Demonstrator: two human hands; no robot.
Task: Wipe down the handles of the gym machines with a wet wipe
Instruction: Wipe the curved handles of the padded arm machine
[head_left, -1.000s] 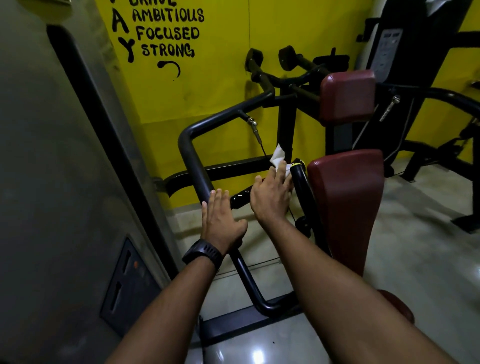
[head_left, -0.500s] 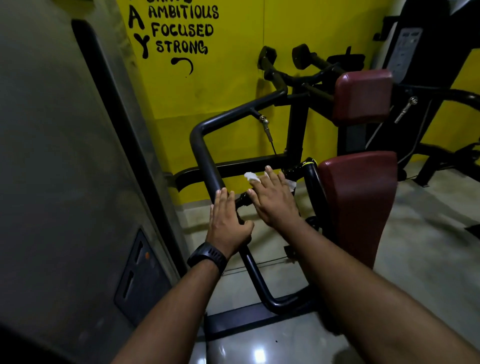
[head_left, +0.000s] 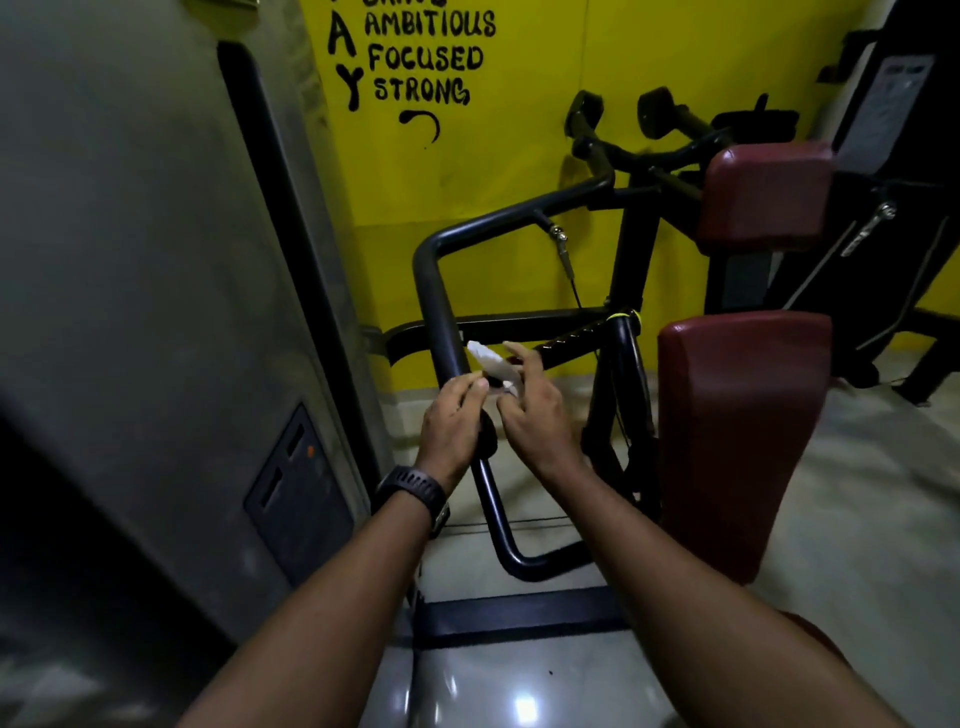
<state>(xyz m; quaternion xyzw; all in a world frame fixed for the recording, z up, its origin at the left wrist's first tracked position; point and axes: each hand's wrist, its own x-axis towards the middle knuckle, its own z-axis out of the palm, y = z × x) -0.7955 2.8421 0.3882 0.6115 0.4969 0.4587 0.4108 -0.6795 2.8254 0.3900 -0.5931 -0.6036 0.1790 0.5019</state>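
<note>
Wet wipe (head_left: 488, 364): off the handle (head_left: 569, 340), where it lay half a second ago; now raised between both hands, just beside the frame bar (head_left: 440, 312)
Left hand (head_left: 452, 421): no longer flat on the frame bar; fingertips curled, pinching the wet wipe's lower part
Right hand (head_left: 537, 415): lifted from the handle; fingers loosely spread, touching the wet wipe; grasp cannot be told
Red pad (head_left: 743, 415): right of the handle; apart from both hands
</note>
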